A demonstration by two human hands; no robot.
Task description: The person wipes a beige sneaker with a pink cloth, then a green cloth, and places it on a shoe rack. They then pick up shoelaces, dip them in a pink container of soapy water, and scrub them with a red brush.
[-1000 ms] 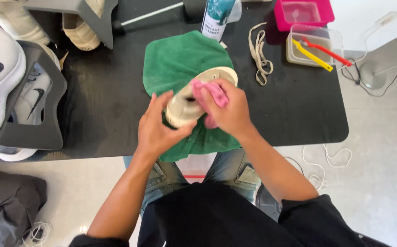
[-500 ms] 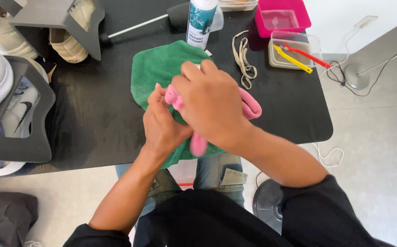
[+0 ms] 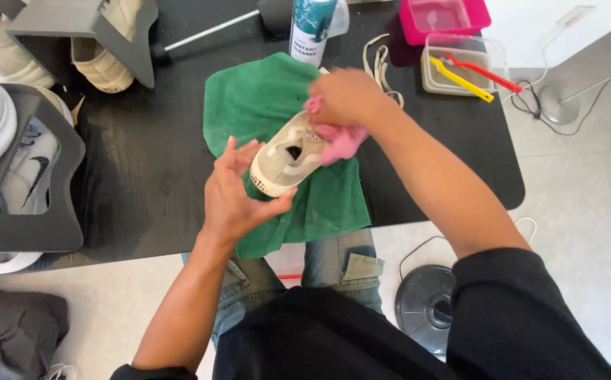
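A beige low-top shoe [image 3: 288,158] lies over a green towel [image 3: 263,105] spread on a black table [image 3: 143,162]. My left hand [image 3: 235,193] cups the shoe's heel end from below and the side. My right hand [image 3: 344,98] is clenched on a pink cloth [image 3: 341,141] and presses it against the shoe's upper near the opening. The front part of the shoe is hidden under my right hand.
A spray can [image 3: 310,28] stands behind the towel, loose laces [image 3: 379,63] beside it. A clear box with yellow and red brushes [image 3: 460,67] and a pink box [image 3: 446,17] sit at the back right. Other shoes [image 3: 10,162] fill grey holders at left. A round black base [image 3: 425,306] is on the floor.
The shoe has turned from sole-up to upper showing. My right hand with the pink cloth has moved from over my left hand to the shoe's front part. The view shifted.
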